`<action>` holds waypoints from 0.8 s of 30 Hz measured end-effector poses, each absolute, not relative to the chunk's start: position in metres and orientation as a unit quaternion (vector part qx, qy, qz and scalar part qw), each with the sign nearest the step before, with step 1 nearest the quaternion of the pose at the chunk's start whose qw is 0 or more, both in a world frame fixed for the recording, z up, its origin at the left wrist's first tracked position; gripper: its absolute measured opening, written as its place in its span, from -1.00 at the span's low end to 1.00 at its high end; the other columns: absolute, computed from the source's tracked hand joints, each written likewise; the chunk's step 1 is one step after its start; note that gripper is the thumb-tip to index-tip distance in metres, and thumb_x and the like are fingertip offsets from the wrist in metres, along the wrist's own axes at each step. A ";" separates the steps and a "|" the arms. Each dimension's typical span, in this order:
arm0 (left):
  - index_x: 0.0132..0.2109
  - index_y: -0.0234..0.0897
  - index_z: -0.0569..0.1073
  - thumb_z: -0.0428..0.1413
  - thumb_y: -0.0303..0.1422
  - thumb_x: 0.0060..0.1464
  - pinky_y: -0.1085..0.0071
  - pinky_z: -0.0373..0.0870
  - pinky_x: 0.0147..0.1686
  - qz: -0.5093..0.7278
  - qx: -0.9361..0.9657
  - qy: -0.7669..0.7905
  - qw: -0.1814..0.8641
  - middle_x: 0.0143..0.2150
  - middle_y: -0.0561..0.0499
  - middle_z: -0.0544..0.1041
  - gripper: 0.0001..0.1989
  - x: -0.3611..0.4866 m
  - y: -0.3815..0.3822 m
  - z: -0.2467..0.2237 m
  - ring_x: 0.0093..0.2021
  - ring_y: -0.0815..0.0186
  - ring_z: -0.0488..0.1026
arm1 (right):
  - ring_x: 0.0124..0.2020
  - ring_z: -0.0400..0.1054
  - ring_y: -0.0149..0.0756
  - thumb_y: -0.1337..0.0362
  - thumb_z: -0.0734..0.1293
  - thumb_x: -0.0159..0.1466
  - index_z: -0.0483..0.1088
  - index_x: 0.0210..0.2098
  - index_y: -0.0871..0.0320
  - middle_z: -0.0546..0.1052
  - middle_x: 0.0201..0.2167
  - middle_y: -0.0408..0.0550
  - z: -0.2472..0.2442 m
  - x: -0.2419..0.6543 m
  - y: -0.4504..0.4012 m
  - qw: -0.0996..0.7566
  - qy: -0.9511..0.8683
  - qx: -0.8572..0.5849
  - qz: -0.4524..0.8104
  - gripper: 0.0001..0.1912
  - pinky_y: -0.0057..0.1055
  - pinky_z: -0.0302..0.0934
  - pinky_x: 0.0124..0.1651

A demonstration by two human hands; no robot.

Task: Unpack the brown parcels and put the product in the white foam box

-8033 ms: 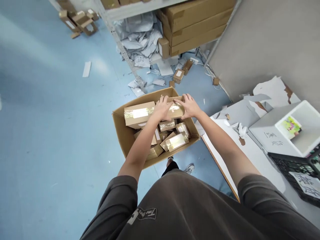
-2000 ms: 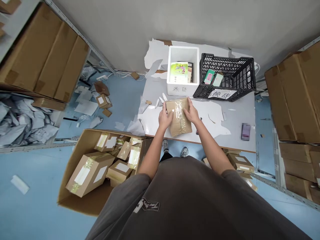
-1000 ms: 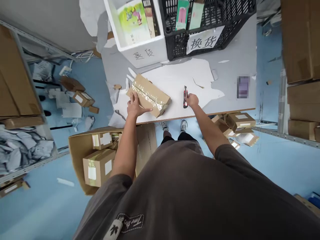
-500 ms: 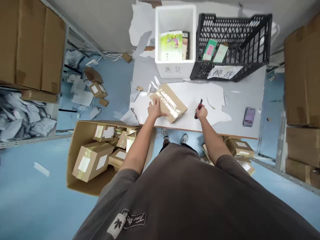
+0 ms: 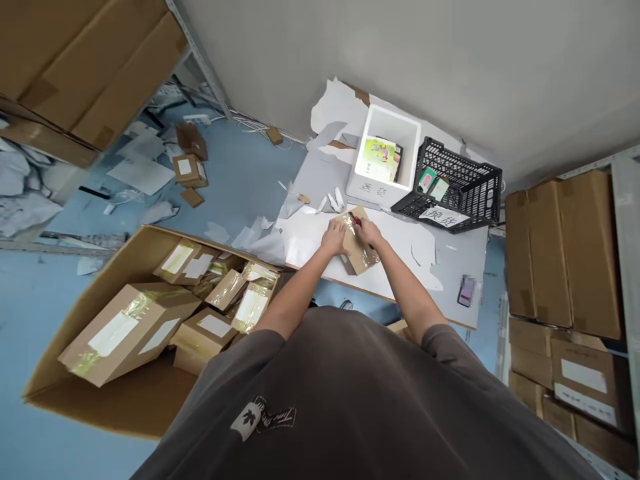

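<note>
A small cardboard box (image 5: 357, 255) with shiny clear tape lies at an angle near the table's front edge. My left hand (image 5: 334, 237) grips its left side, fingers over the top and thumb along the near side. In my right hand (image 5: 369, 233) is a red and black box cutter (image 5: 355, 219), held over the top of the box. I cannot make out whether the blade touches the tape. Right behind the box lie white paper scraps (image 5: 336, 201).
A white bin (image 5: 379, 190) and a black crate (image 5: 463, 193) stand behind the box, both holding small packages. A phone (image 5: 466, 291) lies at the table's right. A large carton (image 5: 95, 407) full of parcels stands at my left. Stacked boxes (image 5: 590, 253) flank the right side.
My right hand has brought the box cutter left from the bare tabletop onto the box. My left hand still holds the box. The view has turned, showing more of the left carton.
</note>
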State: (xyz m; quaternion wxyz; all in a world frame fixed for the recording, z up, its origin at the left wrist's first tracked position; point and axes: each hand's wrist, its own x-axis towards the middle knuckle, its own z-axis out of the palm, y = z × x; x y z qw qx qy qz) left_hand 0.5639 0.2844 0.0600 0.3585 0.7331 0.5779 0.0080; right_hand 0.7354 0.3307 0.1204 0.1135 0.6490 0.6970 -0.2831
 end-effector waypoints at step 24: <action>0.69 -0.19 0.14 0.50 0.01 0.08 -0.07 0.18 0.58 -0.046 0.759 0.580 0.293 0.72 -0.28 0.10 0.21 0.559 0.272 0.084 0.74 -0.21 -0.17 | -0.14 0.73 0.05 0.28 0.53 0.37 0.62 0.14 0.30 0.74 -0.03 0.34 0.138 0.738 0.286 0.341 0.654 0.614 -0.281 -0.62 -0.29 0.58 -0.14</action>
